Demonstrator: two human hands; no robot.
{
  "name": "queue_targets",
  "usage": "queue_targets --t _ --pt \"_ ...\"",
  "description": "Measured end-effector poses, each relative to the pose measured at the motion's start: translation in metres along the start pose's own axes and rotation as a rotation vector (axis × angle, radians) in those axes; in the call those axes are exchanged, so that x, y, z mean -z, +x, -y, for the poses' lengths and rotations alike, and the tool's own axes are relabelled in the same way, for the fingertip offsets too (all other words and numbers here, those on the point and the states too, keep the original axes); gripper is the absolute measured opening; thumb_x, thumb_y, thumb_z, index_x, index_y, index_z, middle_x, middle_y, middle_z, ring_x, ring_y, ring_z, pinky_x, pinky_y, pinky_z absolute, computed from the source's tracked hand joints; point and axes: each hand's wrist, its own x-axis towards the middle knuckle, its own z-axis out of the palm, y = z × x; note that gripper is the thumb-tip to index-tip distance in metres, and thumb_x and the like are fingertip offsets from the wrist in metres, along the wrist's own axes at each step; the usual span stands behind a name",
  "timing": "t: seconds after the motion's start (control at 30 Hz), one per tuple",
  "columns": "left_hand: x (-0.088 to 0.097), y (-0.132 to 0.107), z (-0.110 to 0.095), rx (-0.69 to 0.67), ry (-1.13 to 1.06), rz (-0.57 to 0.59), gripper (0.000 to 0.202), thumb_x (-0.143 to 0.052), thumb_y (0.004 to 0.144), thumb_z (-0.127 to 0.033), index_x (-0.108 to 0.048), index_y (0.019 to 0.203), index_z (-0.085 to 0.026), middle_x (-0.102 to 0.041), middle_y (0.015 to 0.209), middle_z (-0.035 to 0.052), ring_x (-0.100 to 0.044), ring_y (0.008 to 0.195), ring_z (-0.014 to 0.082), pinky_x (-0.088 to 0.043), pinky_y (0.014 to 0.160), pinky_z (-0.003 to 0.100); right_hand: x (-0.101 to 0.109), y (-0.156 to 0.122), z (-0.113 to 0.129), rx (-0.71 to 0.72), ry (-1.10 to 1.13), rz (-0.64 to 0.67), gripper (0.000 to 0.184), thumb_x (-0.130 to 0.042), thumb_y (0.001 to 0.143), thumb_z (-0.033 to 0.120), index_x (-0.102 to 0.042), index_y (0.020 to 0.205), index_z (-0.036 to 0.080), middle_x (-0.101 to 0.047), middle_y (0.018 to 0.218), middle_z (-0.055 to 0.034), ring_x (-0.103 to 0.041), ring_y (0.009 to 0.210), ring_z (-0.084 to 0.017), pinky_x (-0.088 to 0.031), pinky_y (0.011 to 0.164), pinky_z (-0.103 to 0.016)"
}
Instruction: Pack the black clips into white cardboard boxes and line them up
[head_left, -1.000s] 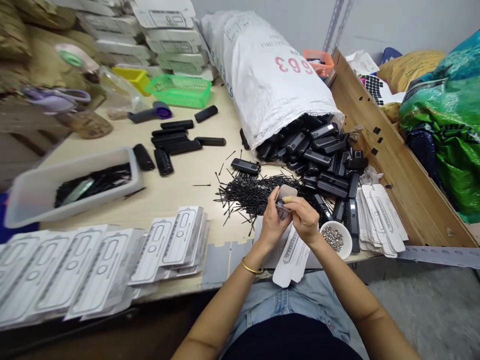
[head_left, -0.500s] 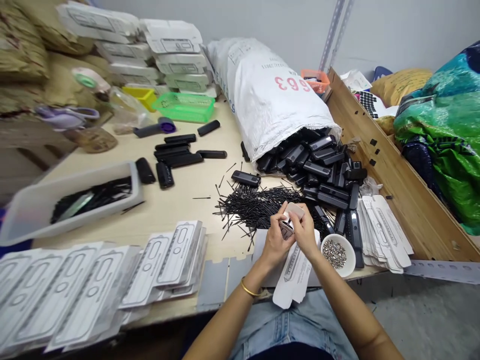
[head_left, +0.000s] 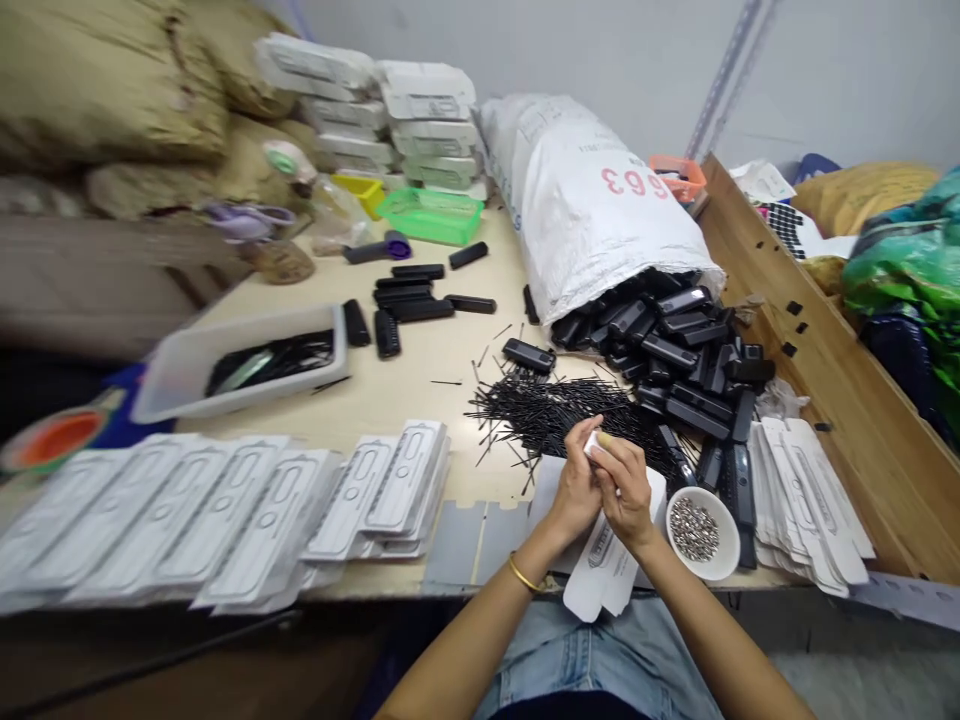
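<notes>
My left hand (head_left: pixel 579 490) and my right hand (head_left: pixel 624 487) meet at the table's front edge, fingers closed round a white printed card (head_left: pixel 591 446). Only a small white end of the card shows between the fingers; the rest is hidden. Beneath my hands, more white printed cards (head_left: pixel 600 575) lie fanned, jutting over the edge. A heap of thin black sticks (head_left: pixel 559 410) spreads just beyond my hands. To the right of my right hand stands a white bowl (head_left: pixel 731 565) of small metal parts (head_left: pixel 694 528).
A white sack (head_left: pixel 600 200) spills black plastic cases (head_left: pixel 675 350) at the back right. Packed printed cards (head_left: pixel 247 510) line the front left, behind them a clear tub (head_left: pixel 161 385). A wooden board (head_left: pixel 840 390) bounds the right side, beside a card stack (head_left: pixel 814 500).
The camera view has swung left, so the table appears shifted right. My hands have closed further round the card, and my right fingers now cover most of it.
</notes>
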Motion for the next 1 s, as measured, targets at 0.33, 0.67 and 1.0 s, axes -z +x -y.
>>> queue_targets --t 0.33,0.67,1.0 --pt "0.099 0.007 -0.044 0.201 0.720 -0.201 0.076 -0.058 0.076 -0.042 -0.027 0.140 -0.016 -0.049 0.110 0.0153 -0.055 0.093 0.0285 -0.048 0.078 0.042 0.035 0.019 -0.019 -0.266 0.068 0.137 0.028 -0.044 0.090 0.029 -0.056 0.114 0.021 -0.057 0.117 -0.0094 -0.051 0.111 -0.023 -0.042 0.094 -0.043" --pt "0.154 0.028 -0.033 -0.016 0.985 -0.111 0.040 -0.040 0.086 -0.028 -0.049 0.124 -0.019 -0.047 0.126 0.0116 -0.043 0.118 0.0268 -0.036 0.100 0.043 0.068 0.009 -0.032 -0.370 -0.381 0.639 0.017 -0.046 0.088 0.022 -0.062 0.085 0.019 -0.064 0.084 -0.0058 -0.056 0.083 -0.021 -0.042 0.075 -0.033" --pt "0.106 0.189 0.052 0.130 1.155 0.087 0.036 -0.035 0.079 -0.005 -0.055 0.109 -0.005 -0.051 0.115 0.0248 -0.040 0.115 0.0340 -0.020 0.099 0.057 0.107 -0.057 -0.053 -0.613 -0.614 0.758 0.019 -0.042 0.078 0.006 -0.059 0.079 0.016 -0.063 0.085 -0.0093 -0.056 0.083 -0.021 -0.038 0.072 -0.029"
